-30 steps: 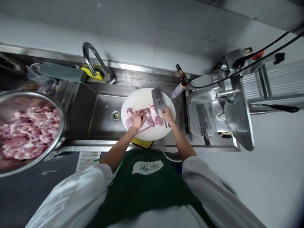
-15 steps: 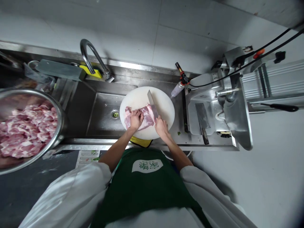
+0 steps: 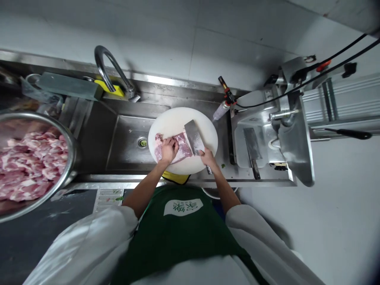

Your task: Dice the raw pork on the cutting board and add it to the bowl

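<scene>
While the left hand lies palm-down on the slab of raw pink meat, its fingers bent loosely over the top and pressing rather than closed around it, the right hand is wrapped tight around the handle of the broad steel cleaver. The blade is tilted so that its flat face shows, and it sits against the right end of the meat; whether the edge is in the meat cannot be told. The meat lies across the near half of the round white plastic cutting board, which rests over the right part of the stainless steel sink basin, partly on the steel tabletop. A curved chrome tap rises behind the basin. To the left, well apart from the board, a large round steel bowl holds many cut pieces of pink meat. To the right stands a grey metal slicing machine, with a second steel cleaver lying on its tray. A dark green apron fills the foreground.
</scene>
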